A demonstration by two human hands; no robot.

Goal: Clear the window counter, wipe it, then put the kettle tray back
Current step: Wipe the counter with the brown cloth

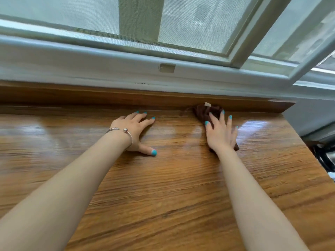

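My right hand (220, 133) presses flat on the cloth (204, 110) by the back ledge; my left (135, 132) – fingers spread – rests on the counter (163, 187), holding nothing.

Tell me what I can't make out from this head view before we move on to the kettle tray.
- Brown cloth: mostly under the right hand; size and folding hidden.
- Dark object at the right edge: cut off by the frame and counter corner; can't identify it.
- Kettle tray: not in view.
- Counter beyond the left and bottom edges: cropped.
- Under the left hand: covered by the palm.
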